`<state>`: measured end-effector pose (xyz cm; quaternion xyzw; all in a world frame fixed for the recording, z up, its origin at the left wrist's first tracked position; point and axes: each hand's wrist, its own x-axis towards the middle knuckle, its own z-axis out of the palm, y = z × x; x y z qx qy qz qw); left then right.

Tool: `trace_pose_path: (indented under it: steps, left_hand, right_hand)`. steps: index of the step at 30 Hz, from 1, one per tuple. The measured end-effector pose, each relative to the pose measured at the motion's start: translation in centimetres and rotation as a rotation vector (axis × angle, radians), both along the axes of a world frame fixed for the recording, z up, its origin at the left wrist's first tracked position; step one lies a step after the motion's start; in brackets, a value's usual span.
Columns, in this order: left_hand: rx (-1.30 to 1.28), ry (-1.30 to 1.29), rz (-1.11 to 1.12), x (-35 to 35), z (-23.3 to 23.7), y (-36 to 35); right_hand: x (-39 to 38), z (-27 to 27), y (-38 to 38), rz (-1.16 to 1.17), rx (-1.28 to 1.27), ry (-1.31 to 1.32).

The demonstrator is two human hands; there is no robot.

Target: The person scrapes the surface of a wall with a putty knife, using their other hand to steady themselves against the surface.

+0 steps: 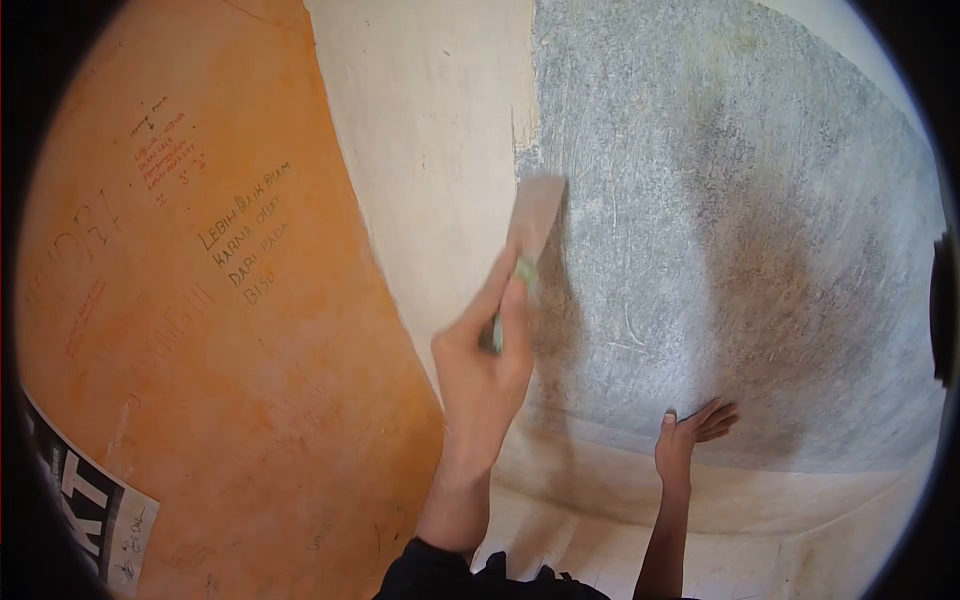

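My left hand (485,365) is closed around a paint scraper (537,212) with a flat blade and a green handle, slightly blurred. Its blade points upward and lies over the border between a cream strip (430,130) and a rough grey-blue wall surface (640,230). The index finger stretches along the tool and the thumb presses on the handle. Lower and to the right, my right hand (690,430) rests with fingers spread against the bottom part of the grey-blue surface and holds nothing.
On the left is an orange wall (310,400) with handwritten words. A black-and-white sticker or poster (95,500) is at the lower left. Below the grey-blue area runs a pale band (620,490). A dark object (942,310) shows at the right edge.
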<state>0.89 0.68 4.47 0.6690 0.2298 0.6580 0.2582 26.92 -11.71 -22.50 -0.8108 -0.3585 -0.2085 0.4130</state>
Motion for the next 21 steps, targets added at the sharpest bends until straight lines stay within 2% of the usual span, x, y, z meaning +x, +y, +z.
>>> trace_pose_path:
  steps: [1,2,3,5,6,9,11,12,15,16,17,18,21]
  left_hand:
    - [0.035,-0.039,0.01,0.5,1.3,0.5]
    - [0.186,-0.078,0.077,1.1,2.6,1.5]
    - [0.183,-0.079,0.082,0.8,4.4,1.4]
    - [-0.069,0.115,0.075,-0.1,7.7,-0.2]
    - [0.133,0.003,0.106,0.6,6.6,0.9]
    - [0.02,-0.002,0.086,0.0,2.6,0.3]
    - [0.034,0.009,0.078,-0.3,-2.1,0.1]
    - [0.044,0.023,0.068,-0.3,-2.1,-0.2]
    - [0.01,-0.027,0.042,0.6,0.5,0.7]
    - [0.224,-0.059,0.145,1.3,2.2,2.6]
    - [0.084,0.004,0.17,1.1,5.6,1.1]
    - [0.191,-0.071,0.15,1.3,7.3,1.7]
    - [0.071,0.02,0.076,-0.1,8.7,0.4]
  right_hand:
    - [0.0,0.0,0.0,0.01,-0.003,-0.018]
    - [-0.1,0.0,0.0,0.014,-0.006,-0.018]
    - [-0.1,0.1,0.2,0.005,-0.008,-0.001]
    - [-0.1,0.1,-0.2,-0.004,-0.018,0.013]
    - [0.1,0.0,-0.4,0.003,-0.023,0.024]
    - [0.0,0.0,0.0,0.015,-0.013,0.019]
    - [0.2,-0.1,0.0,0.014,-0.005,-0.003]
    - [0.2,-0.2,-0.1,0.033,0.008,-0.024]
    - [0.0,0.0,-0.1,0.035,0.013,-0.025]
    - [-0.2,0.0,0.0,0.025,0.009,-0.014]
    - [-0.4,0.0,-0.2,0.03,-0.001,-0.019]
    - [-0.5,0.1,-0.2,0.015,-0.005,0.011]
    - [-0.1,0.1,-0.1,0.014,-0.007,0.027]
